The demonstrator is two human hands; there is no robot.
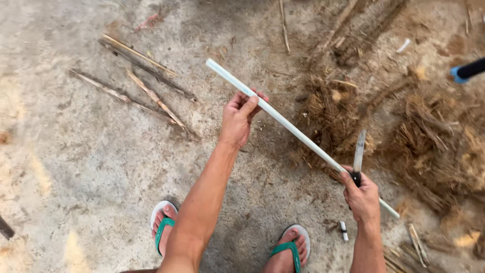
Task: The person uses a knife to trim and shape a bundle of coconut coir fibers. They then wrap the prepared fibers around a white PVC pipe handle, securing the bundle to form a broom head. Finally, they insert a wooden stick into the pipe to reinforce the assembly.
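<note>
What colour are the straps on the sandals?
Green straps on white-soled sandals, seen in the head view.

Your left hand (239,117) grips the long rod (298,134) near its far end, and your right hand (362,196) holds the near end together with a knife (358,154) whose blade points away from you. The rod runs slantwise above the ground (76,167). Loose sticks (144,83) lie to the left, a fibre heap (419,136) to the right, your sandalled feet (164,225) below

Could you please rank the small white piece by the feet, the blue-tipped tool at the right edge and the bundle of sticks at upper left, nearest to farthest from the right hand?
1. Small white piece, just left of the right hand.
2. Blue-tipped tool, upper right.
3. Bundle of sticks, far upper left.
</note>
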